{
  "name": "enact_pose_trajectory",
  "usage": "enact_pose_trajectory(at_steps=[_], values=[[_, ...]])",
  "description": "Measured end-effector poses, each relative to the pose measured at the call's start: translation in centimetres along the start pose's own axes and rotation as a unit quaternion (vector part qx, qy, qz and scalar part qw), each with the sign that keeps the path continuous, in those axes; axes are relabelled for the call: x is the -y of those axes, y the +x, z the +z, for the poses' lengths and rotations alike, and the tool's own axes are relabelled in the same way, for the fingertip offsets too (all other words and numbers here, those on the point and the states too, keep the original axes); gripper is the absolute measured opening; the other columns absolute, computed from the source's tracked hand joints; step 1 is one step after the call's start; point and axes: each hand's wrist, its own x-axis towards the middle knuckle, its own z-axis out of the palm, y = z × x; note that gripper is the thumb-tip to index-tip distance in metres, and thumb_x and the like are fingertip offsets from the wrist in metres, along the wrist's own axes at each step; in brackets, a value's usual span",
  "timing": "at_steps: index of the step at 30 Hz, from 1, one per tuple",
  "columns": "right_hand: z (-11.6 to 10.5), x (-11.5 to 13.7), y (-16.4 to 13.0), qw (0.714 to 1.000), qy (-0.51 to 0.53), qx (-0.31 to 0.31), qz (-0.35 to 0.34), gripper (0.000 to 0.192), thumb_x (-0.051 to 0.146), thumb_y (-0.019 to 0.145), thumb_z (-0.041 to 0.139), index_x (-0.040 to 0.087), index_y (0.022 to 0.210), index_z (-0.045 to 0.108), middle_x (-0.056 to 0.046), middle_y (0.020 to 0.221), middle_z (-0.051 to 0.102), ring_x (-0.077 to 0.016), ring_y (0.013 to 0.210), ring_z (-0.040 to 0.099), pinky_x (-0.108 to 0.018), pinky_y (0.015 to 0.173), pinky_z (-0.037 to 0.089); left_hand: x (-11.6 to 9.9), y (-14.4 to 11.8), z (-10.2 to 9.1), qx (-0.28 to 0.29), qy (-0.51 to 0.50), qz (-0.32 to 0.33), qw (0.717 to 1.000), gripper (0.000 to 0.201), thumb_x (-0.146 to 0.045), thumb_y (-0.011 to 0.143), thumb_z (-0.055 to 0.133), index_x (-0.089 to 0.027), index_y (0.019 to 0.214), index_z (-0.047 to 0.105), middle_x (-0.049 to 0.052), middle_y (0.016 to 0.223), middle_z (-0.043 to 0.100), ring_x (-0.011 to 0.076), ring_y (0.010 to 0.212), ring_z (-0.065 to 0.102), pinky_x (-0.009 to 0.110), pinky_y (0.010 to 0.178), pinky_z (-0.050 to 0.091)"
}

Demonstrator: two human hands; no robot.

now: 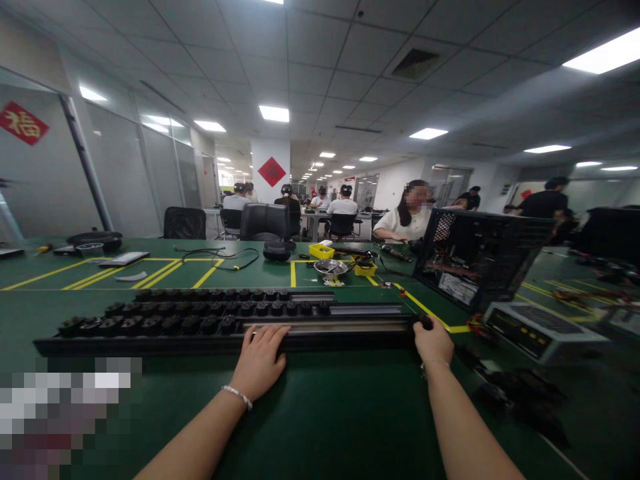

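My left hand (260, 360) flat, fingers spread on long black rail (225, 327) near desk (320, 413) front edge, steadying it. Right hand (434, 341) pinches small black part (425, 323) at rail's right end, aligned for sliding.

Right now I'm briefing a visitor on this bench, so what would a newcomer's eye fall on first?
First, the long black rails loaded with rows of dark parts, stretched across the green table in front of the person. The left hand rests flat on the nearest rail, and the right hand pinches a small dark part at its right end. To the right stands an open computer case.
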Motion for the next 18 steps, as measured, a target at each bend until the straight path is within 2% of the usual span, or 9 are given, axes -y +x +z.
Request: enact_pose_trajectory(at_steps=[10,18], values=[[-0.06,-0.41,0.49,1.000,-0.001,-0.006,0.006,0.048,0.036,0.074,0.046,0.014,0.115,0.057,-0.014,0.106,0.062,-0.0279,0.093,0.057,-0.038,0.082,0.044,0.09,-0.03,0.13,0.006,-0.005,-0.002,1.000,0.048,-0.020,0.075,0.046,-0.030,0.121,0.047,0.000,0.124,0.055,0.0197,0.118,0.044,0.046,0.108,0.014],[-0.17,-0.87,0.65,0.998,0.040,-0.034,0.025,0.049,0.039,0.071,0.050,0.011,0.112,0.057,-0.016,0.107,0.060,-0.0283,0.097,0.055,-0.038,0.087,0.042,0.16,-0.08,0.08,0.006,-0.005,-0.001,1.000,0.048,-0.021,0.075,0.047,-0.030,0.122,0.047,0.000,0.124,0.055,0.0196,0.118,0.044,0.046,0.108,0.013]])
